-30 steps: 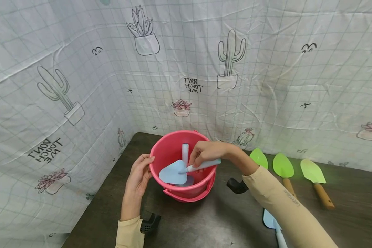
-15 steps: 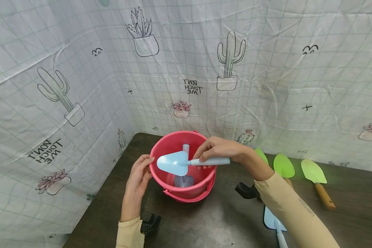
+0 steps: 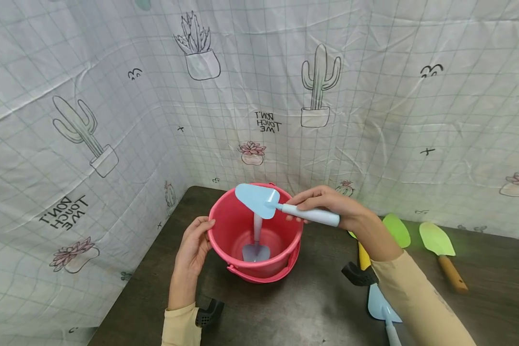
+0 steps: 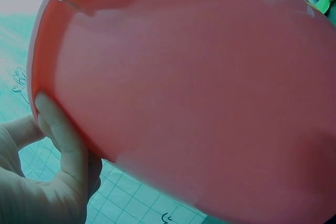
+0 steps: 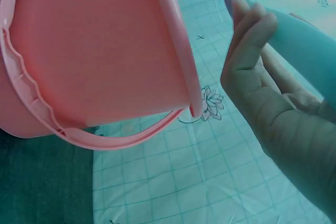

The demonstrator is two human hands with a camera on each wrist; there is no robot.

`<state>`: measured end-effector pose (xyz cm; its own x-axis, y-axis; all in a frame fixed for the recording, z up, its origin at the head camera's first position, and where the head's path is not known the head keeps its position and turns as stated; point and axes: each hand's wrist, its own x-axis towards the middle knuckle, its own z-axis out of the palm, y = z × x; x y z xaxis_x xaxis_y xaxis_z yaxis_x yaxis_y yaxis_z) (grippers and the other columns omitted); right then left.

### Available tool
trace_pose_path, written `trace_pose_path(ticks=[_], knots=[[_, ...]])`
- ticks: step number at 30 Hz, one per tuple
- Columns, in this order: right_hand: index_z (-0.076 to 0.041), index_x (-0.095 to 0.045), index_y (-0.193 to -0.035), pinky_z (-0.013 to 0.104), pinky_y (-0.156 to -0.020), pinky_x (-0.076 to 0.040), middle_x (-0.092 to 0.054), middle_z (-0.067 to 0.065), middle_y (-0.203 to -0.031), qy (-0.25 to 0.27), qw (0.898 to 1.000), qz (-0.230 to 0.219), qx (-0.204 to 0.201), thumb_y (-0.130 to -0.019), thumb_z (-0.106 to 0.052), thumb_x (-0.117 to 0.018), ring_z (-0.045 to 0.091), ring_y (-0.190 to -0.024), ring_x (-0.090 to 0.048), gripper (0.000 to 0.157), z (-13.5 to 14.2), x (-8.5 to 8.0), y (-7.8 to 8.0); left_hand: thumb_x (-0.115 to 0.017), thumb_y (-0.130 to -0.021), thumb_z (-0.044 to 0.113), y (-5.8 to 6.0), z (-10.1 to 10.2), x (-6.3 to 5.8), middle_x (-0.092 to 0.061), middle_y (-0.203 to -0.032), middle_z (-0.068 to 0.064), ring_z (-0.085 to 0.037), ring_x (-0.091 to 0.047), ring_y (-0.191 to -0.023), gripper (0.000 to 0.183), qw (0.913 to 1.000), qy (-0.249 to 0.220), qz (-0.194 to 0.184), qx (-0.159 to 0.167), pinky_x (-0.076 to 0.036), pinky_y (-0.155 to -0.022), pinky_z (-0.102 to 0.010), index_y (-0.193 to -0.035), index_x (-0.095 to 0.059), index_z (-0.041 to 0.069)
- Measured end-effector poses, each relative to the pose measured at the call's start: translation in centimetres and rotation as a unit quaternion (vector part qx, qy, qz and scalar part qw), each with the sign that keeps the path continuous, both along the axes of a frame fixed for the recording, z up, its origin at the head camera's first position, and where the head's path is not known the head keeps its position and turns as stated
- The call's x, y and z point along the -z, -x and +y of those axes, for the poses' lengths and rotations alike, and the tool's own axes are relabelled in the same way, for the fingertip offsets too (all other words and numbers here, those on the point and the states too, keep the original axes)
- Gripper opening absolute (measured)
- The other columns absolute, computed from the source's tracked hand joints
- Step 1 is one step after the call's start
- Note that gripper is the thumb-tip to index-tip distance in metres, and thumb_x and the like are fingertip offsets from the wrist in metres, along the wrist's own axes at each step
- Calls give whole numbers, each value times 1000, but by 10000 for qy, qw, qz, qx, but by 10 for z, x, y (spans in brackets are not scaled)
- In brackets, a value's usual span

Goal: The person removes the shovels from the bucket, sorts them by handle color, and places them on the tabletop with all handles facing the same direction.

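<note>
A pink-red bucket stands on the dark table, its handle hanging down at the front. My left hand grips the bucket's left rim, which the left wrist view shows with the hand at the wall. Above the bucket's right rim, my right hand holds a light blue trowel by its handle. The trowel's blade points left over the bucket's opening. Inside the bucket, a second trowel stands blade down, the top of its handle hidden behind the held blade.
Right of the bucket lie green trowels, one with a wooden handle and another green blade partly behind my right arm. A yellow handle shows there too. Nearer lies another light blue trowel. A printed cloth hangs behind the table.
My right hand has lifted the light blue trowel up and to the right, out of the bucket. The left hand and the bucket have stayed in place.
</note>
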<state>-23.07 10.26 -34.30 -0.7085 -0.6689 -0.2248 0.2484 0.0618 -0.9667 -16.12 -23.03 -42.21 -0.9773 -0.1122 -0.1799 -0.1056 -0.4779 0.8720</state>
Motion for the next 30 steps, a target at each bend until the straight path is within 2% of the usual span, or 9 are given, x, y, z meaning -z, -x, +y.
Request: trace_pose_path(ticks=[4,7,13,22,30], knots=[[-16,-81,-109,26,-78,-58,-77,10,-103,327,9991,-203,181,-99,-5,-57,18,-93,-71,28,9,5,-5,-57,-101,4,0,0,0,-64,-97,-13,-15,-69,-76,5,10000,3,-25,-1,-61,-69,-26,-105,-55,2],[-16,-80,-112,25,-79,-58,-77,8,-104,611,9976,-257,185,-100,-5,-57,17,-91,-71,28,17,10,-10,-57,-101,4,-1,0,1,-64,-98,-13,-15,-69,-77,6,10000,23,-29,2,-61,-70,-26,-106,-55,2],[-14,-72,-125,28,-86,-58,-73,10,-114,994,9945,-276,177,-101,-5,-58,19,-96,-69,30,31,17,-16,-58,-101,5,-2,-1,0,-64,-100,-13,-15,-69,-79,9,9999,100,-11,9,-62,-73,-26,-108,-54,1],[-16,-66,-128,32,-92,-58,-72,12,-116,1552,9847,-439,654,-100,2,-58,20,-99,-70,34,55,24,-23,-57,-101,5,-2,-2,0,-63,-99,-12,-15,-69,-79,8,9999,98,15,55,-61,-73,-26,-107,-54,1],[-19,-66,-129,32,-90,-57,-72,8,-115,1700,9823,-324,721,-102,4,-54,18,-99,-69,38,74,32,-29,-57,-101,4,-1,-5,2,-64,-98,-12,-15,-69,-78,7,10000,37,44,79,-62,-72,-27,-107,-54,2]])
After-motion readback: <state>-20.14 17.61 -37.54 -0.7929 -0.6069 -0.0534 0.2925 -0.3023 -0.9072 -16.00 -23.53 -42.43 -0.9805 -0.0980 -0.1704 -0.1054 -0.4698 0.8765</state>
